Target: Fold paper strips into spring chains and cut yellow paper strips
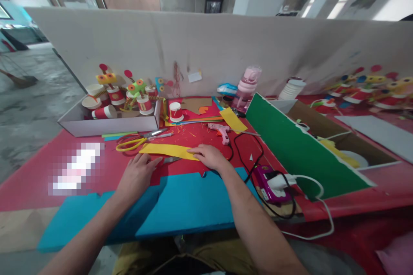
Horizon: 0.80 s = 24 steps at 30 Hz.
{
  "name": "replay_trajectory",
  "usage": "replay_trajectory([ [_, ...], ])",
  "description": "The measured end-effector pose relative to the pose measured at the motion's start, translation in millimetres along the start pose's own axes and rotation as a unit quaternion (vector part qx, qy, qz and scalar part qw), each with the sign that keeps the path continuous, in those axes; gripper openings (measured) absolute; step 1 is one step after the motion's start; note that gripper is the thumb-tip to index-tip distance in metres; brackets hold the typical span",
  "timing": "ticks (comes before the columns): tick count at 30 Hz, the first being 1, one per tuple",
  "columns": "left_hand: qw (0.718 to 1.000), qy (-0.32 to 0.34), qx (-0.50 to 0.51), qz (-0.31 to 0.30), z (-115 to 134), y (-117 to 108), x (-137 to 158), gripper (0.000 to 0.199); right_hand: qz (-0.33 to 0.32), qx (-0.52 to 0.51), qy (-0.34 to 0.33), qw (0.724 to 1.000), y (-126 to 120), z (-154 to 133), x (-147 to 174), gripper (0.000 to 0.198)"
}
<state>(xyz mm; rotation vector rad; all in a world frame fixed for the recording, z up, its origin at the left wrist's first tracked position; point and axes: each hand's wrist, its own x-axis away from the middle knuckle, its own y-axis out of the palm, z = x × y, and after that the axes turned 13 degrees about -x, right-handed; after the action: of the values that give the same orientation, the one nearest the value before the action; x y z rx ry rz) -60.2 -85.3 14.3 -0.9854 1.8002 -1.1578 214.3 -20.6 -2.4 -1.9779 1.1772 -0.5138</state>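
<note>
A long yellow paper strip [167, 150] stretches between my two hands above the red table covering. My left hand [138, 172] is closed at the strip's left end, with the thumb pointing right; part of that grip is hidden. At the other end, the fingers of my right hand [208, 155] pinch the strip from above. Just beneath the strip lies a grey flat tool [171, 160], mostly covered. Yellow-handled scissors [130, 144] rest behind my left hand, beside a pen-like tool [163, 135]. Beyond my right hand is a pink glue gun [222, 132].
Blue sheet material [193, 206] covers the near edge. A white box [109, 126] holds paper-cup figures at left. A green-sided box [290, 146] stands at right, near a purple power strip [271, 184] with loose cables. A paper cup [176, 112] stands behind.
</note>
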Motion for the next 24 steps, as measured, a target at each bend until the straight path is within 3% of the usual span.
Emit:
replay_trajectory([
  [24, 1.0, 0.009, 0.0, -0.019, 23, -3, -11, 0.043, 0.006, -0.009, -0.003, 1.0, 0, 0, 0, 0.036],
])
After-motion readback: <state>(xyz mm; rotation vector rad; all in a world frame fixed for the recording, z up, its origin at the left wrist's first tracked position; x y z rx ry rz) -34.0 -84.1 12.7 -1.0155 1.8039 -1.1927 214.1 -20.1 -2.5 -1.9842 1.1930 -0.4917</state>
